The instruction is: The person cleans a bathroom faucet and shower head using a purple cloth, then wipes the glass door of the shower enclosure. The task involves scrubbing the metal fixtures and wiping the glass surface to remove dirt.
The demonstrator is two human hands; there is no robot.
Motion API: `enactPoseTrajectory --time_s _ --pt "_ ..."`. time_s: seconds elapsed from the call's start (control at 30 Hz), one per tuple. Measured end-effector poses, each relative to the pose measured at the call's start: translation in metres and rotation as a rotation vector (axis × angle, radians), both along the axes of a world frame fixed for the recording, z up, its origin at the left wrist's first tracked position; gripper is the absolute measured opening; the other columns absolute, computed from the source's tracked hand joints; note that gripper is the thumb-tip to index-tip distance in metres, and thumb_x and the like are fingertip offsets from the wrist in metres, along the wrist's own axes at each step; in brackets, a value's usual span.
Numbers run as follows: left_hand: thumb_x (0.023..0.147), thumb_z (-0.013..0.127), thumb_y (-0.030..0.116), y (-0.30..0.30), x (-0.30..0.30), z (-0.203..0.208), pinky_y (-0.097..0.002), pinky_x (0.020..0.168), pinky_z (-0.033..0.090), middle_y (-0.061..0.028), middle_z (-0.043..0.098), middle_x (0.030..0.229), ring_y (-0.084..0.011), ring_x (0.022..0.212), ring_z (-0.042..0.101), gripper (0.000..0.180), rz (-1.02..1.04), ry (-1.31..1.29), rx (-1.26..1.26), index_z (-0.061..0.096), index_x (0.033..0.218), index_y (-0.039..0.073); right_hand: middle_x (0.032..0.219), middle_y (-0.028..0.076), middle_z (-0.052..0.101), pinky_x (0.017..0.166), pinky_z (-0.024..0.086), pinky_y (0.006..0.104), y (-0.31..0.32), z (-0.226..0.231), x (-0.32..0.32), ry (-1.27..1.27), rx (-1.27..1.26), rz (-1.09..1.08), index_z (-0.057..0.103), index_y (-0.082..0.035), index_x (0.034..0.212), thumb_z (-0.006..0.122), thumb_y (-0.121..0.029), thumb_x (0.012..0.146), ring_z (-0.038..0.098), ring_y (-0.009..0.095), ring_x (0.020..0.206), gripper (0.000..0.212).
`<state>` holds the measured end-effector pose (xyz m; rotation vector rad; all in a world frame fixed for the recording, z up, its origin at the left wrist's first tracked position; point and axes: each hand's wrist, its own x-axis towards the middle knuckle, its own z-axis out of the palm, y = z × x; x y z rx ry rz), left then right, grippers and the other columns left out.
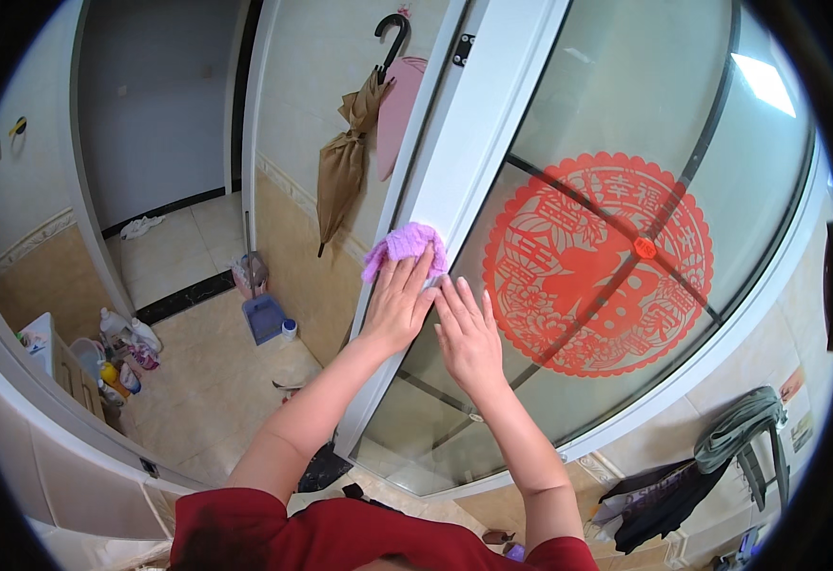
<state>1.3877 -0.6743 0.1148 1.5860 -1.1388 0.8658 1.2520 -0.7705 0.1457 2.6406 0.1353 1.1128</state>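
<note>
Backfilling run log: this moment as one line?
left hand: flat on purple cloth | right hand: open, beside left hand | cloth: against white door frame

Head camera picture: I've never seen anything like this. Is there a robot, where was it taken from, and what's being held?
There is no robot here, just a person's two bare hands. The camera sits on the person's head and looks down; its wide fisheye lens bends straight edges and leaves the dark rim.

The left hand presses a purple cloth against a white frame. The right hand is beside it, fingers outstretched, holding nothing visible.

The framed glass bears a round red decoration. To its left, a brown umbrella hangs by the wall, and a blue dustpan is on the floor.
</note>
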Motion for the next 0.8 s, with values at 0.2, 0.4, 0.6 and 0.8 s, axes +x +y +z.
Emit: enactPoseTrajectory --time_s 0.2,0.4,0.6,0.8 --pt "0.094 0.05 0.026 0.012 0.02 0.094 -0.0461 0.105 0.031 -0.0173 0.046 0.132 -0.0389 0.123 0.039 0.055 -0.09 -0.132 -0.03 0.036 0.143 0.007 0.146 -0.002 0.042 0.116 0.015 0.0398 -0.016 -0.029 0.018 -0.132 -0.313 -0.232 0.044 -0.02 0.14 0.055 -0.02 0.087 0.033 0.014 0.138 0.054" --pt "0.09 0.053 0.025 0.004 0.037 0.132 -0.0467 0.104 0.032 -0.0175 0.045 0.13 -0.0414 0.122 0.038 0.058 -0.116 -0.255 -0.113 0.037 0.143 0.008 0.141 -0.003 0.047 0.117 0.014 0.0403 -0.012 -0.028 0.019 -0.136 -0.322 -0.263 0.052 -0.022 0.134 0.057 -0.019 0.084 0.037 0.014 0.135 0.05" --pt "0.087 0.058 0.032 0.008 0.033 0.044 -0.0497 0.105 0.03 -0.0109 0.044 0.134 -0.0363 0.127 0.037 0.058 -0.147 -0.286 0.074 0.044 0.139 0.01 0.138 -0.003 0.051 0.117 0.014 0.0414 -0.018 -0.033 0.019 -0.122 -0.327 -0.269 0.056 -0.024 0.13 0.057 -0.017 0.083 0.039 0.014 0.134 0.047" --pt "0.089 0.053 0.042 0.001 0.046 0.116 -0.0497 0.102 0.033 -0.011 0.048 0.131 -0.0356 0.126 0.038 0.059 -0.183 -0.374 -0.016 0.046 0.138 0.01 0.135 -0.005 0.053 0.117 0.016 0.0413 -0.022 -0.035 0.022 -0.189 -0.376 -0.308 0.059 -0.027 0.127 0.053 -0.014 0.085 0.041 0.015 0.133 0.044"
